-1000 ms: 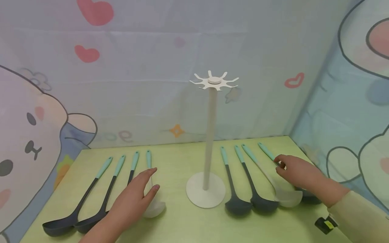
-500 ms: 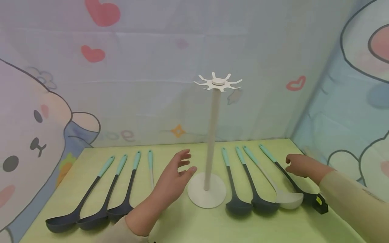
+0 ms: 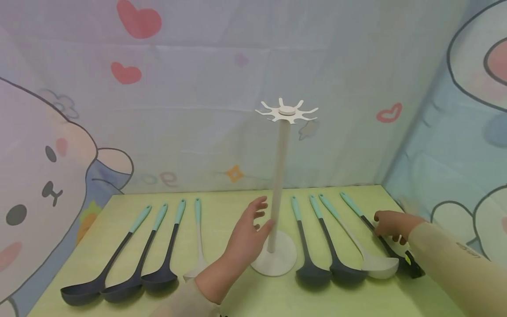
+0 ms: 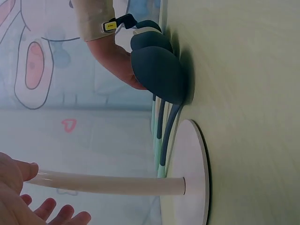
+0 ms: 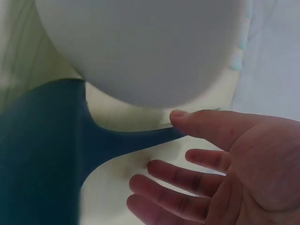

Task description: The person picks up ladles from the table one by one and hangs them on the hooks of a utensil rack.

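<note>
My left hand [image 3: 246, 233] is beside the pole of a white stand [image 3: 280, 171] with a round base and a star of prongs on top. Its fingers are spread, thumb close to the pole, in the left wrist view too. At the far right, my right hand [image 3: 396, 223] is over the dark shaft of the outermost ladle [image 3: 350, 204], which has a mint handle. In the right wrist view the thumb [image 5: 206, 125] overlaps that shaft, and the other fingers extend loosely below it. The pale ladle [image 3: 378, 266] lies alongside, its bowl large in the right wrist view.
Two more dark ladles [image 3: 313, 274] [image 3: 347, 272] lie between the stand and the pale one. Left of the stand are several ladles [image 3: 160, 279], including a pale one [image 3: 199, 246] partly behind my left forearm. A patterned cloth [image 3: 206, 145] hangs behind the table [image 3: 233, 204].
My left hand has moved right, from over the left-hand ladles to the stand's pole. My right hand shifted right off the outermost ladle, then came back down over its shaft.
</note>
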Motion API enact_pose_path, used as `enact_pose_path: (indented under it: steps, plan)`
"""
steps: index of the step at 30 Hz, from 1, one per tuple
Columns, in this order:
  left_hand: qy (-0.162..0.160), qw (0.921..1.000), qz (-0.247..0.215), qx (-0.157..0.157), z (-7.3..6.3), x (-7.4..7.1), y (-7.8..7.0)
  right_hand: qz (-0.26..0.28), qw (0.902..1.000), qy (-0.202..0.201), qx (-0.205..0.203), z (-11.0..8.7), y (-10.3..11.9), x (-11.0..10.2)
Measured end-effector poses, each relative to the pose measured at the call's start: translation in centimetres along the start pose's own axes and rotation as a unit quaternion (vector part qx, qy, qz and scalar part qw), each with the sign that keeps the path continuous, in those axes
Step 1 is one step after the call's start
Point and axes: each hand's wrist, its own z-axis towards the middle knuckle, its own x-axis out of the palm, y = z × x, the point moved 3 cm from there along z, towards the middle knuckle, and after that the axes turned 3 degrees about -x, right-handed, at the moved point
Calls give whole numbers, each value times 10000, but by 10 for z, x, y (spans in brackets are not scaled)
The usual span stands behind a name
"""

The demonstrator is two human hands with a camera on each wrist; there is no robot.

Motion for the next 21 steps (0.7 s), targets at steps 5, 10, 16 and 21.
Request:
enact_pose_path:
  steps: [5, 10, 16, 21]
  plan:
    - [15, 9999, 87, 116, 8, 10, 2, 110, 9999, -22, -16, 6, -3, 3]
    - [-12, 9998, 210, 29, 12, 17, 5, 204, 9998, -40, 57, 5, 7, 7]
    - [-2, 9994, 329, -128, 13, 22, 11, 215, 9996, 87, 147, -1, 17, 10]
    - [-73, 9985, 520, -179, 13, 22, 12, 96, 9999, 77, 67, -3, 18, 7]
